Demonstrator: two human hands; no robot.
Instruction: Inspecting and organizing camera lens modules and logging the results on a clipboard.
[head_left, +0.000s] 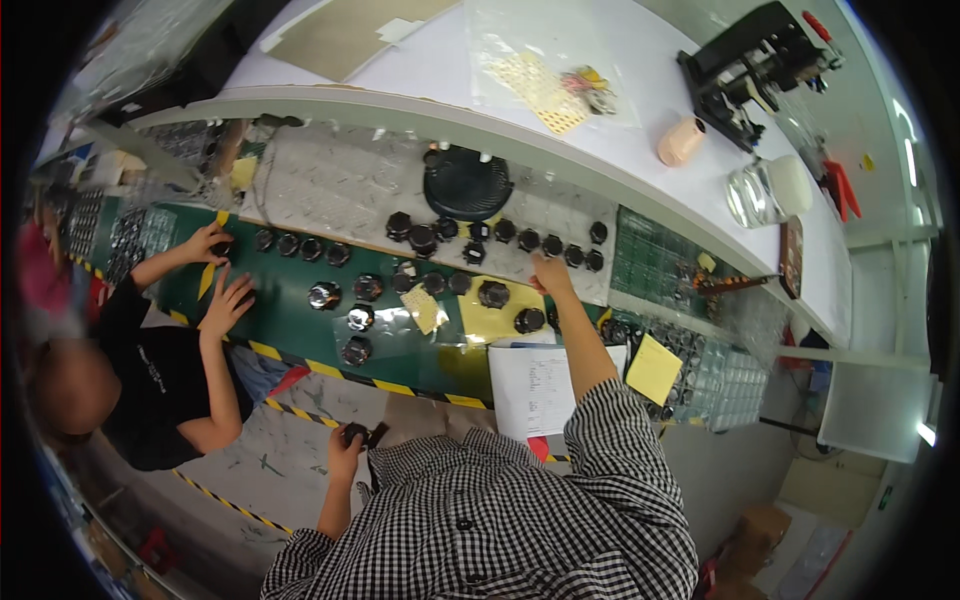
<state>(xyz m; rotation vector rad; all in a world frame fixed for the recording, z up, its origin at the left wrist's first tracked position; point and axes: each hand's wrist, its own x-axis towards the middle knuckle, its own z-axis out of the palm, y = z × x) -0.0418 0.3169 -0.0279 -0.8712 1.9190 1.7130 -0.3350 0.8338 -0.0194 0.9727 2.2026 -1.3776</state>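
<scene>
My left hand [345, 456] is low in front of the bench, beside my body, closed around a black watch-like piece [353, 432] with a dark strap end sticking out. My right hand [550, 276] reaches over the far part of the bench with its fingers curled together. It is just below a row of round black pieces [552, 246]; whether anything is between the fingertips is hidden. Similar black faceted pieces [493, 294] lie nearer, some on a yellow sheet [475, 325]. A shinier piece [324, 295] sits farther left on the green mat [290, 325].
A co-worker's hands [228, 303] work at the bench's left. A black round stand [466, 184] is at the back. Printed papers [530, 390] and a yellow pad [654, 367] lie near my right arm. The raised white shelf [620, 150] carries a black press [755, 75] and a glass jar [750, 195].
</scene>
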